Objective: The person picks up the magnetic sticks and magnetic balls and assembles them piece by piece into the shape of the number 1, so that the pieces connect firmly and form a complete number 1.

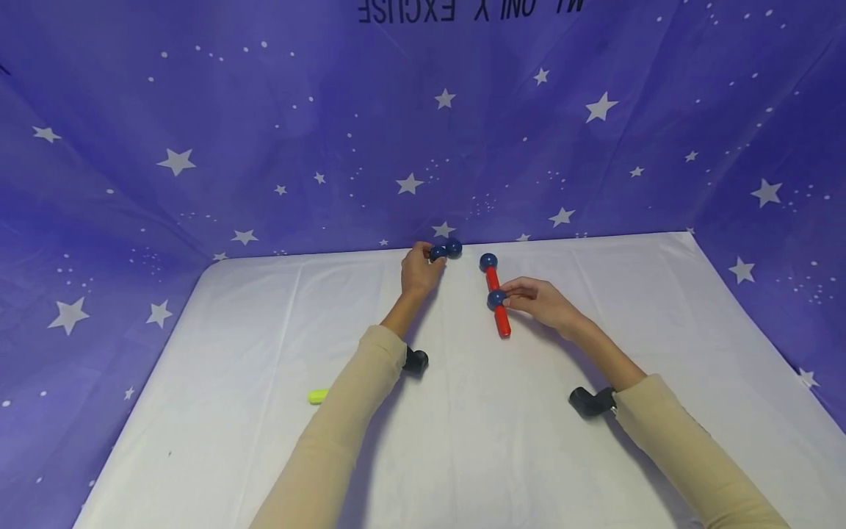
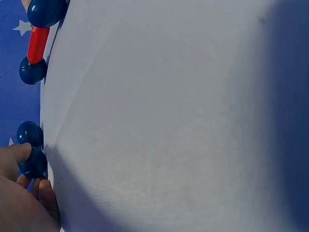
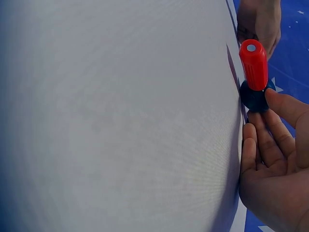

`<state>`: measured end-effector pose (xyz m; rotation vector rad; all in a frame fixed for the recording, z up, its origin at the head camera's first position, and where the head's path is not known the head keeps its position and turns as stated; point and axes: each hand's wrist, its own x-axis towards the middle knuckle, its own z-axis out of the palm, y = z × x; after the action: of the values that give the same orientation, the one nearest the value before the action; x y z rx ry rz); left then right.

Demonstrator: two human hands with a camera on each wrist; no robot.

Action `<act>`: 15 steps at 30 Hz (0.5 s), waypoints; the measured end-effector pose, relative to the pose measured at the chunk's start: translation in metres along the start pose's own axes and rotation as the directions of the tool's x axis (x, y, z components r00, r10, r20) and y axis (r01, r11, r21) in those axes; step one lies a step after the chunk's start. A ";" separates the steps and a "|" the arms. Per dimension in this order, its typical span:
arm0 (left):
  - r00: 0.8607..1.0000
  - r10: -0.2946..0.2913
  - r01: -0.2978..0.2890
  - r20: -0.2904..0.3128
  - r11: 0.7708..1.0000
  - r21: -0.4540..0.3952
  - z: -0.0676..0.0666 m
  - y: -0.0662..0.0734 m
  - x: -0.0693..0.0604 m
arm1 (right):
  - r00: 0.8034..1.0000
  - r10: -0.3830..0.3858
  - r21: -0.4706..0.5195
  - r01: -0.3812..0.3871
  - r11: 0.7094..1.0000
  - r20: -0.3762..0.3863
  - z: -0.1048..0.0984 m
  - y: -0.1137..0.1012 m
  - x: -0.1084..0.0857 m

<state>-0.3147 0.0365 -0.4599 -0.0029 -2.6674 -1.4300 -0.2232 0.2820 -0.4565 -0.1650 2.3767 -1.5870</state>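
Right hand [image 1: 545,303], fingers pinching the red-and-blue stick [image 1: 503,322]: long axis fore-and-aft, bare red end nearward, veering slightly right! Left hand [image 1: 419,273] pinches a blue ball [image 1: 438,253].

Glossy plastic-looking pieces, matt cloth beneath.
The balls [image 1: 488,262] look like smooth, shiny plastic; the red rods [image 1: 503,322] look like plastic too, ribbed lengthwise. The yellow rod [image 1: 317,397] seems smooth plastic. The worktop [image 1: 515,455] is covered in matt, lightly creased cloth; the backdrop [image 1: 264,132] is creased fabric with a faint sheen. The sleeves [image 1: 317,455] are matt cloth.
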 end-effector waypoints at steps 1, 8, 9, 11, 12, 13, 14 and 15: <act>1.000 0.000 0.000 -0.001 1.000 -0.002 0.000 0.000 0.000 | 1.000 0.000 0.002 0.000 1.000 0.001 0.000 0.000 0.000; 1.000 0.001 -0.001 -0.004 0.998 -0.056 -0.005 0.001 -0.006 | 1.000 0.002 -0.007 -0.002 1.000 0.001 0.000 0.002 0.002; 1.000 0.003 -0.003 -0.003 0.998 -0.068 -0.006 0.002 -0.007 | 1.000 0.003 -0.010 -0.003 1.000 0.000 0.000 0.001 0.002; 1.000 0.011 -0.011 0.000 0.996 -0.084 -0.007 0.002 -0.009 | 1.000 0.007 -0.012 -0.007 1.000 -0.003 0.000 0.001 0.001; 1.000 0.014 -0.014 0.001 0.996 -0.091 -0.008 0.002 -0.009 | 1.000 0.007 -0.013 -0.007 1.000 -0.004 0.000 0.001 0.001; 1.000 0.017 -0.017 0.002 0.995 -0.098 -0.008 0.002 -0.010 | 1.000 0.007 -0.013 -0.007 1.000 -0.004 0.000 0.000 0.001; 1.000 0.019 -0.018 0.004 0.994 -0.103 -0.008 0.003 -0.011 | 1.000 0.008 -0.013 -0.008 1.000 -0.006 0.001 0.000 0.001; 1.000 0.020 -0.019 0.005 0.994 -0.110 -0.007 0.002 -0.012 | 1.000 0.008 -0.013 -0.008 1.000 -0.007 0.001 0.000 0.001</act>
<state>-0.3022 0.0323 -0.4550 -0.0431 -2.5818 -1.5717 -0.2237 0.2813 -0.4568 -0.1524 2.3907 -1.5709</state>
